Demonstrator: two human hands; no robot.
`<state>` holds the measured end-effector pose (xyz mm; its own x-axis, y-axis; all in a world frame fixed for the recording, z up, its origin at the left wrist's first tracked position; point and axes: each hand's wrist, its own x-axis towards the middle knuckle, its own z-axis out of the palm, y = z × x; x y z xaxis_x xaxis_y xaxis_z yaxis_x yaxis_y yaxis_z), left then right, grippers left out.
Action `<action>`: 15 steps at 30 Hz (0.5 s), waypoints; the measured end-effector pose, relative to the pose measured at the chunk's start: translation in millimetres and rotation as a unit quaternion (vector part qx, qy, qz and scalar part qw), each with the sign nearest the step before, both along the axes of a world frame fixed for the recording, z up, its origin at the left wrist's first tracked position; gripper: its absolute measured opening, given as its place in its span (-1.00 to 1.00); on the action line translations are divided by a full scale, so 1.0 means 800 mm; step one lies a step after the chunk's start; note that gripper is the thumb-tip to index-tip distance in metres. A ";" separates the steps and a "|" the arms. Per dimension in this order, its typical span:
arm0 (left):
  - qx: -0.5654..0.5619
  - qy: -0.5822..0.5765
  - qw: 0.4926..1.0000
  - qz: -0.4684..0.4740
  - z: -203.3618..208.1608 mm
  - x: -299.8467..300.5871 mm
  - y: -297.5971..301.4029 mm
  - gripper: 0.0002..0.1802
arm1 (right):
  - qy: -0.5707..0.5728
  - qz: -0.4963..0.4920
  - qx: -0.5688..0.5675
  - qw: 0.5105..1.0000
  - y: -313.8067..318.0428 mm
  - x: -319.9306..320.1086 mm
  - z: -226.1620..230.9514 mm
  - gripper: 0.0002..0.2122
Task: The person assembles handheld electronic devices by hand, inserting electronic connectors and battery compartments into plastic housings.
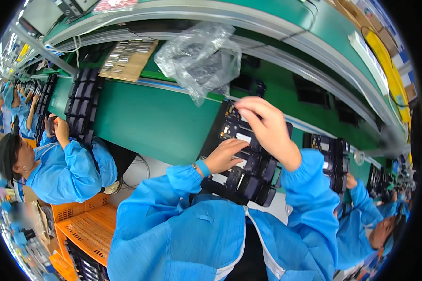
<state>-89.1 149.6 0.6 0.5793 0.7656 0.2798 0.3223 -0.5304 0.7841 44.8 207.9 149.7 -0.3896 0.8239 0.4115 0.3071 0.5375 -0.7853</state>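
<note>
In front of me a black tray point(214, 132) holds rows of dark electronic device housings point(254, 162), some with white labels and bare metal contacts. My left hand point(222, 158) lies low over the middle of the tray, fingers stretched and thumb apart, with a blue band at its wrist. Above the far end of the tray is my right hand point(268, 125), its thumb and fingertips drawn together in a pinch. Whatever may be between those fingertips is too small to make out. Part of the housings is covered by both hands.
A crumpled clear plastic bag point(199, 58) hangs over the shelf edge beyond the tray. Cardboard with small metal strips point(128, 58) lies at the far left. More housings stand in trays at left point(83, 100) and right point(330, 157). Co-workers sit either side; an orange crate point(86, 229) is behind left.
</note>
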 end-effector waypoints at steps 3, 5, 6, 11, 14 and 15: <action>-0.133 -0.125 0.971 0.153 0.025 -0.044 -0.008 -0.51 | -0.091 -0.008 0.086 0.992 0.092 -0.062 -0.026 -0.86; -0.157 -0.191 0.944 0.217 0.014 -0.082 -0.018 -0.53 | -0.144 0.005 0.126 0.982 0.152 -0.106 -0.049 -0.87; -0.193 -0.248 0.908 0.276 0.011 -0.104 -0.024 -0.56 | -0.179 0.014 0.132 0.975 0.175 -0.128 -0.059 -0.86; -0.199 -0.319 0.833 0.406 -0.013 -0.180 -0.009 -0.60 | -0.395 -0.081 0.189 0.895 0.283 -0.123 -0.151 -0.86; -0.321 -0.424 0.764 0.366 -0.006 -0.189 0.031 -0.51 | -0.454 -0.076 0.163 0.873 0.309 -0.119 -0.172 -0.58; -0.359 -0.422 0.751 0.359 0.000 -0.187 0.049 -0.43 | -0.492 -0.041 0.124 0.861 0.318 -0.131 -0.169 -0.46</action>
<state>-238.6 189.0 0.2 -0.2071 0.9246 -0.3197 -0.4495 0.2003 0.8705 -60.1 462.6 14.7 -0.5956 0.7990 0.0828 0.8023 0.5967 0.0132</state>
